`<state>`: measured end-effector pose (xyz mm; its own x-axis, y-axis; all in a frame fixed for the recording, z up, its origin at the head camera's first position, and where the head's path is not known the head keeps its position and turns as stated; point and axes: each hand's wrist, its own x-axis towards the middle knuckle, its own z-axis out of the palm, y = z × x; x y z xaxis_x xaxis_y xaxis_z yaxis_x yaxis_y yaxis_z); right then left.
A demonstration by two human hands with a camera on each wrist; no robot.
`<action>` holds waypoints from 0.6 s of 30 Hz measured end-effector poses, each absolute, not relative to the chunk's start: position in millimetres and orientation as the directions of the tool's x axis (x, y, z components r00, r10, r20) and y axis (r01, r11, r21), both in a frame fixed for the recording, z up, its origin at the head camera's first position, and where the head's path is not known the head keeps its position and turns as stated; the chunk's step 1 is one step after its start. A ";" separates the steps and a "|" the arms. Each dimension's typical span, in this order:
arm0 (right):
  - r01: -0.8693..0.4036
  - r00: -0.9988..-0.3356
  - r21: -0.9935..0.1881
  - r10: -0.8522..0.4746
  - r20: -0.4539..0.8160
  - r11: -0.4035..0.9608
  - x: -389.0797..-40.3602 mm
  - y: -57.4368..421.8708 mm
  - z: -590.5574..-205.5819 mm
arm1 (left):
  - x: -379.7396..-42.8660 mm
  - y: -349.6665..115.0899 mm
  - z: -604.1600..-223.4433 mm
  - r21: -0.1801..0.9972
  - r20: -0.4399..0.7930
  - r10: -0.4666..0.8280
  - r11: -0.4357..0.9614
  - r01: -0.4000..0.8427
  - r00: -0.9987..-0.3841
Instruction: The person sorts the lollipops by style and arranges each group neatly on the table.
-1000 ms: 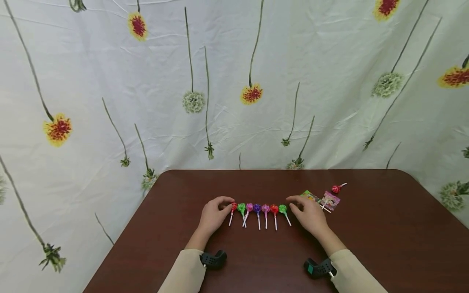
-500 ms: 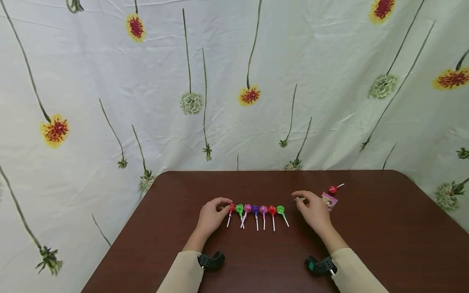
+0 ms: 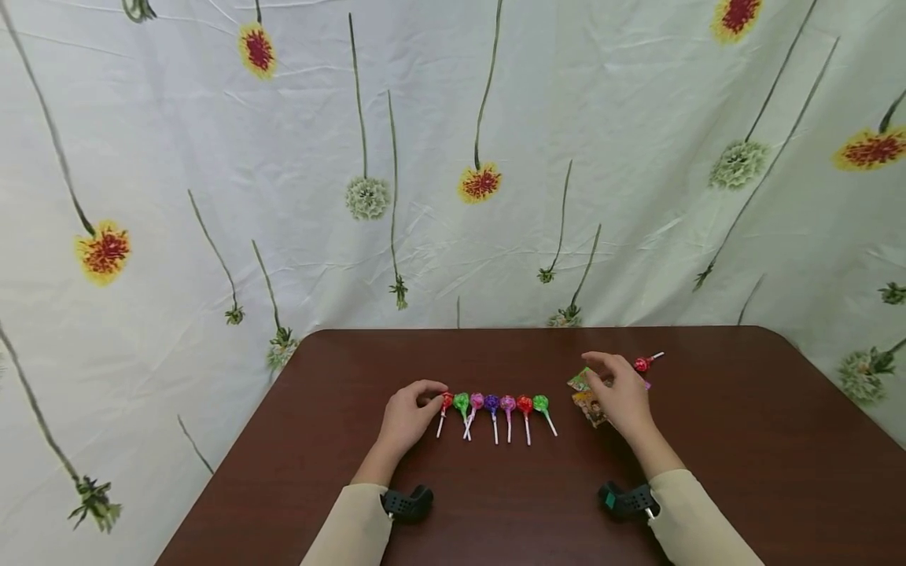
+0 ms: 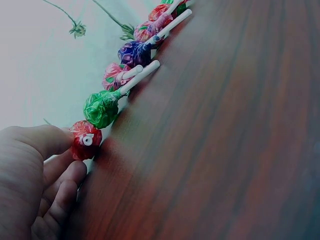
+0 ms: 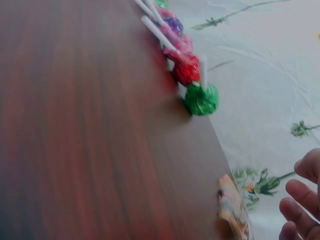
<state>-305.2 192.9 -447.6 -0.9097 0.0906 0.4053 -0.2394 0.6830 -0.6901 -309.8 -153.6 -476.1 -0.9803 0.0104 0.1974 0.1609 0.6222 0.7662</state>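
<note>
Left hand is pinching a lollipop, lower centre; light pressure should suit. Right hand is hovering, relaxed, empty.

Pale flower-printed cloth behind brown table

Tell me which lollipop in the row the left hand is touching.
The red lollipop at the far left end, touched by the left hand. No hand touches the other six, including the red one second from the right.
</note>
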 end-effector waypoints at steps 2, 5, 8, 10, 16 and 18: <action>-0.226 -0.911 -0.692 0.102 0.399 0.685 -305.0 196.2 -446.3 | -309.8 -153.4 -476.1 0.766 0.197 0.009 0.623 0.159 -0.980; -0.204 -0.912 -0.691 0.122 0.391 0.693 -304.6 202.6 -445.3 | -309.7 -152.8 -475.6 0.764 0.196 0.008 0.625 0.158 -0.981; -0.181 -0.913 -0.695 0.143 0.381 0.696 -304.8 210.4 -445.0 | -309.7 -152.0 -475.7 0.765 0.196 0.010 0.624 0.159 -0.981; -0.158 -0.917 -0.708 0.164 0.364 0.688 -305.2 216.2 -445.0 | -309.7 -151.6 -475.9 0.766 0.195 0.011 0.623 0.160 -0.981; -0.099 -0.923 -0.739 0.217 0.319 0.666 -308.5 233.0 -447.8 | -310.1 -152.3 -477.5 0.767 0.194 0.008 0.622 0.157 -0.981; -0.082 -0.923 -0.740 0.229 0.308 0.667 -309.3 237.3 -449.6 | -309.9 -152.8 -477.9 0.763 0.195 0.004 0.628 0.154 -0.981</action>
